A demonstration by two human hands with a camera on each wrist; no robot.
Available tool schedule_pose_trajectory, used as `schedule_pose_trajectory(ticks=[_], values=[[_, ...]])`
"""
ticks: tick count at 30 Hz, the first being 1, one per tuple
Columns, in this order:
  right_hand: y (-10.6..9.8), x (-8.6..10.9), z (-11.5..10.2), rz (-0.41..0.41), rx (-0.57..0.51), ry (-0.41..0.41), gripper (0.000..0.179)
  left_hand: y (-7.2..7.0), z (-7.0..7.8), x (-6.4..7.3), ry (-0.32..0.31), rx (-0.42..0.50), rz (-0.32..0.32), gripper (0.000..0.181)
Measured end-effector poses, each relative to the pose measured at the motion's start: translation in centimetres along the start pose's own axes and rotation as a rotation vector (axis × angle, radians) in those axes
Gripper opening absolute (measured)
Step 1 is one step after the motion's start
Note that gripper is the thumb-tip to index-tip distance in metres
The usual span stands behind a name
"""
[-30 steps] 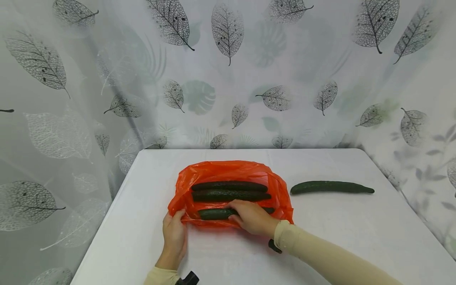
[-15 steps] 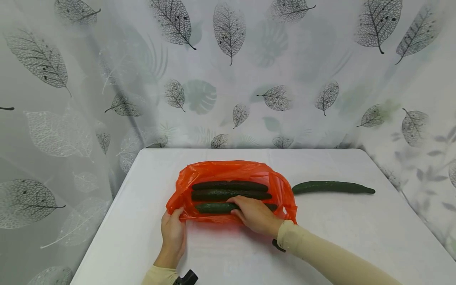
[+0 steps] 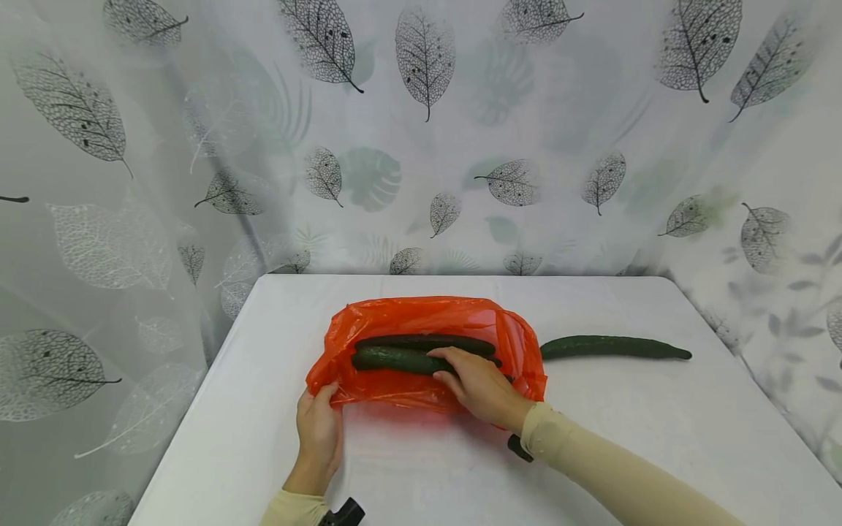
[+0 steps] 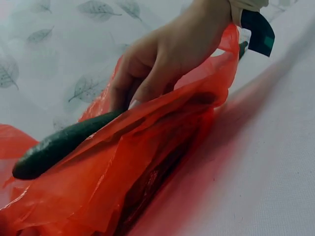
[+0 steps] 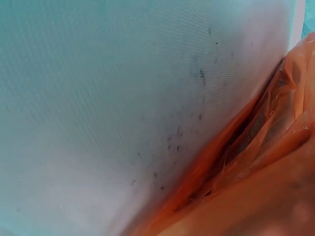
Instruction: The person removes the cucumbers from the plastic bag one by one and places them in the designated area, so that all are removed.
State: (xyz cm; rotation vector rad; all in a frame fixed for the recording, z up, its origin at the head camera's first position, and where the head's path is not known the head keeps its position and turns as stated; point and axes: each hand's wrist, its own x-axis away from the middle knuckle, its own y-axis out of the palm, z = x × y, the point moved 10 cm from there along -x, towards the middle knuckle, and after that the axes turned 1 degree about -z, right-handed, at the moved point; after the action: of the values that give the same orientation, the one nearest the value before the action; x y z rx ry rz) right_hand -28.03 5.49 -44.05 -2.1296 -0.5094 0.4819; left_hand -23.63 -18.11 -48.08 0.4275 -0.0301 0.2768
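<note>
In the head view a red plastic bag lies open on the table. My right hand reaches into it and grips a dark green cucumber by its right part. Another cucumber lies just behind, inside the bag; a third is mostly covered by the held one and my hand. At the bag's near left corner, my left hand pinches the plastic rim. From the left wrist, the held cucumber shows raised at the bag's mouth, tilted, under curled fingers of the right hand.
A separate cucumber lies on the white table right of the bag, its left end touching or close behind the plastic. A leaf-patterned curtain hangs behind the table. The right wrist view shows mostly tabletop and bag plastic.
My right hand has lifted the front cucumber and moved it away from me, over the middle one. The left hand keeps its hold on the bag's corner, nearly still.
</note>
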Motion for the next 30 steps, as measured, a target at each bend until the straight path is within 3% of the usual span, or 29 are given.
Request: schedule_pose_trajectory(ticks=[9,30], values=[[-1.8,0.2,-0.5,0.129,-0.139,-0.064,0.041,0.0,0.0,0.1,-0.009,-0.01,-0.004,0.048],[-6.9,0.5,-3.1,0.198,-0.673,-0.055,0.039,0.2,-0.2,0.2,-0.018,-0.011,0.004,0.049]])
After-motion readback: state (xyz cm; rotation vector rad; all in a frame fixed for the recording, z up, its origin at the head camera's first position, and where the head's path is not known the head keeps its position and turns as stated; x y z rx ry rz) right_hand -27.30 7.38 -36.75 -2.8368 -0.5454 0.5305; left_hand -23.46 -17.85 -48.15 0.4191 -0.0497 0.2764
